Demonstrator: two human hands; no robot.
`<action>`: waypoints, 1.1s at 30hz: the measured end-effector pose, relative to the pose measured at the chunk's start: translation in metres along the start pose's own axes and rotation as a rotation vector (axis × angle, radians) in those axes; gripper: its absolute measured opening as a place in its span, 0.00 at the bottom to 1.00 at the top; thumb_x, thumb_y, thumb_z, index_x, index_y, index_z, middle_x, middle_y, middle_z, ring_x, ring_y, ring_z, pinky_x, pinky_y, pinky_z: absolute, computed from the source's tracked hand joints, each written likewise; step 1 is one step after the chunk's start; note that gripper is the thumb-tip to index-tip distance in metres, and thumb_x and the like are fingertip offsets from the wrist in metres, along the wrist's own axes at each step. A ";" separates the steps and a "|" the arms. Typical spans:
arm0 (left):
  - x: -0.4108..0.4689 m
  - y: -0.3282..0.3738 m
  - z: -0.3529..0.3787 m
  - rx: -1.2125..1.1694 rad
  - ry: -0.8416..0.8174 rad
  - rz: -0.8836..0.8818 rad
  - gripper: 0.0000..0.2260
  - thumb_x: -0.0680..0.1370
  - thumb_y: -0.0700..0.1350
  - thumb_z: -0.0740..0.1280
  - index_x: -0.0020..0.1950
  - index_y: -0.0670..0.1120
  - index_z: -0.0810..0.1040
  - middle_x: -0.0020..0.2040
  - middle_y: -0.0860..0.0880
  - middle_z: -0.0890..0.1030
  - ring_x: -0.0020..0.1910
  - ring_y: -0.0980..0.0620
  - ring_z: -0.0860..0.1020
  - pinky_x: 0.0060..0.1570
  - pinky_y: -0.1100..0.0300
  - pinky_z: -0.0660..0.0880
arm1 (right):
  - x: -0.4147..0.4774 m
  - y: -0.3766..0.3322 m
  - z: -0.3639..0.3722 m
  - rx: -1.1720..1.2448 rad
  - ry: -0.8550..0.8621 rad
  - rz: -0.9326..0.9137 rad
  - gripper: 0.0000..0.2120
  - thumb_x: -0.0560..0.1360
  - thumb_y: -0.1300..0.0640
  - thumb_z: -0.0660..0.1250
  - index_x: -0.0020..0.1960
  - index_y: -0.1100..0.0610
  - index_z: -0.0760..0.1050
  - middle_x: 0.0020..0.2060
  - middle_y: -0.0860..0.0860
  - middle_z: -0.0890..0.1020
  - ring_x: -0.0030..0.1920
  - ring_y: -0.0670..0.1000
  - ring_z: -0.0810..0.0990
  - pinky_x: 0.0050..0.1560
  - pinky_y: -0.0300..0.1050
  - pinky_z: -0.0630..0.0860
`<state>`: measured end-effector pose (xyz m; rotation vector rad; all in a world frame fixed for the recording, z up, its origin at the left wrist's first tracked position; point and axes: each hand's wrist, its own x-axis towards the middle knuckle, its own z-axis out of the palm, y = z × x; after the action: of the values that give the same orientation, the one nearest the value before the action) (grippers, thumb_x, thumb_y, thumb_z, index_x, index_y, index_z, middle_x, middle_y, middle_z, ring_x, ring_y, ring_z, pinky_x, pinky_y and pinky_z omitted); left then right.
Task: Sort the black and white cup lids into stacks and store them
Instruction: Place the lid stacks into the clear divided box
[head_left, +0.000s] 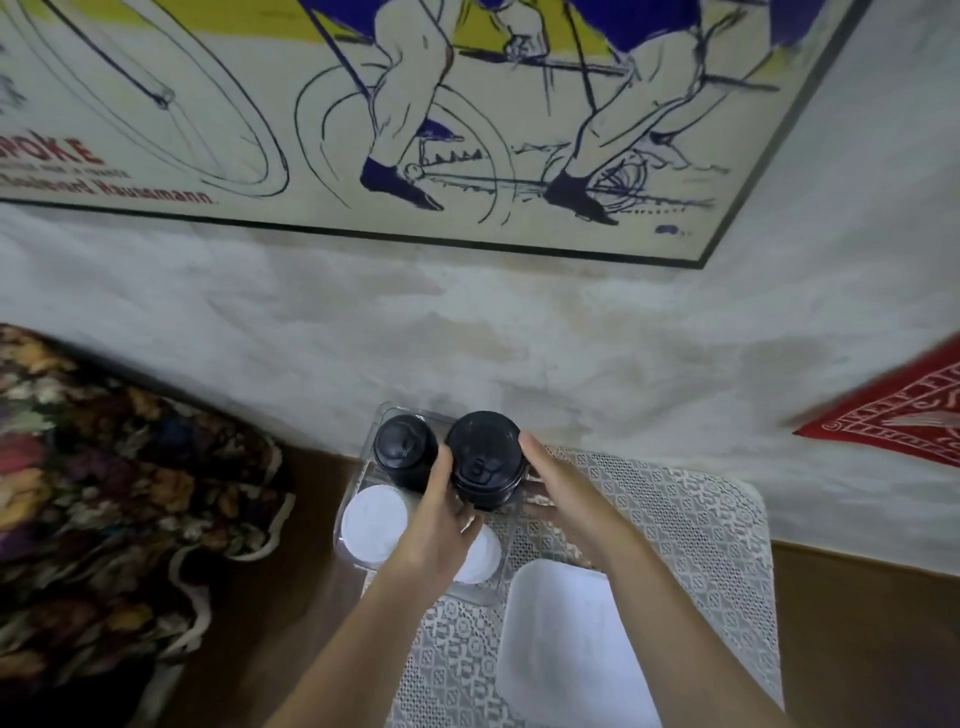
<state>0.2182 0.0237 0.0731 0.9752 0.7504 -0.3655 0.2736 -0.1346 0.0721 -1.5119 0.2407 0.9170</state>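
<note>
Black lid stack (485, 460) is held between both hands over the back right corner of the clear plastic container (474, 592); can't tell if its base is resting inside or just above. Left hand (441, 525) wraps the stack's left side, fingers curled round the lower lids, thumb up by the top rim. Right hand (563, 493) grips the right side, thumb pointing up against the top lid, other fingers hidden behind the stack. Top lid shows its sip-hole tab facing the camera. Second black stack (405, 452) stands just beside it in the back left of the container, untouched, looks a bit shorter. White lid stack (375, 525) sits in the front left. Another white stack (480, 558) is in the front right, mostly covered by the left hand and wrist, only its right edge visible. So black at the back, white at the front, two by two. Container sits at the far left edge of a white lace cloth (675, 519), close to the wall (519, 338). White rectangular tray (566, 654) lies on the cloth near the camera, right of the container, under the right forearm. Brown surface (857, 623) shows around the cloth. Floral fabric (104, 493) bunched at left. Red patterned cloth (898, 421) at the right edge. Framed cycling poster (363, 104) hangs on the wall above.
</note>
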 end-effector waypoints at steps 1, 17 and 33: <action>0.002 -0.001 0.000 0.004 0.008 0.000 0.39 0.68 0.70 0.66 0.76 0.53 0.72 0.72 0.50 0.78 0.72 0.51 0.73 0.63 0.57 0.71 | 0.003 0.001 -0.001 -0.013 0.011 -0.002 0.26 0.78 0.29 0.60 0.63 0.43 0.82 0.55 0.42 0.87 0.59 0.45 0.84 0.67 0.52 0.78; 0.033 -0.012 -0.006 0.166 0.248 0.074 0.24 0.81 0.62 0.65 0.71 0.48 0.77 0.65 0.46 0.82 0.66 0.49 0.79 0.62 0.57 0.76 | 0.038 0.022 0.006 -0.092 0.270 -0.146 0.20 0.76 0.32 0.65 0.46 0.45 0.85 0.42 0.45 0.88 0.48 0.49 0.87 0.54 0.53 0.84; 0.033 -0.024 -0.016 0.496 0.330 0.271 0.25 0.76 0.67 0.66 0.64 0.51 0.82 0.57 0.50 0.86 0.61 0.49 0.82 0.66 0.45 0.77 | 0.039 0.033 0.008 -0.348 0.343 -0.170 0.08 0.78 0.39 0.69 0.51 0.43 0.79 0.45 0.40 0.84 0.44 0.50 0.86 0.54 0.53 0.82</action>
<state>0.2201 0.0256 0.0296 1.6135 0.8275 -0.1530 0.2743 -0.1191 0.0228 -1.9810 0.2010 0.5789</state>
